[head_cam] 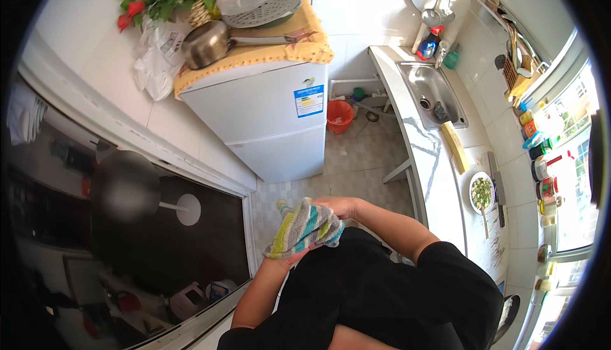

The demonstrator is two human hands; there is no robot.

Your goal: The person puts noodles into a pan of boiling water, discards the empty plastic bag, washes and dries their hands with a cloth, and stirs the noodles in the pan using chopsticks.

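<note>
A striped towel [305,228] in grey, green and blue hangs bunched over my hands, close in front of my body. My right hand [338,205] is at the towel's upper right edge, its fingers partly covered by the cloth. From below, my left hand [300,256] reaches under the towel, and most of it is hidden. The towel is in my hands, but how each set of fingers grips it does not show fully.
Ahead stands a white refrigerator [267,106] with a steel saucepan [207,46] on top. Along the right runs a counter [425,159] with a sink [432,92] and a bowl of chopped food [482,194]. A red bucket [340,117] sits on the floor; a glass door [200,249] is at the left.
</note>
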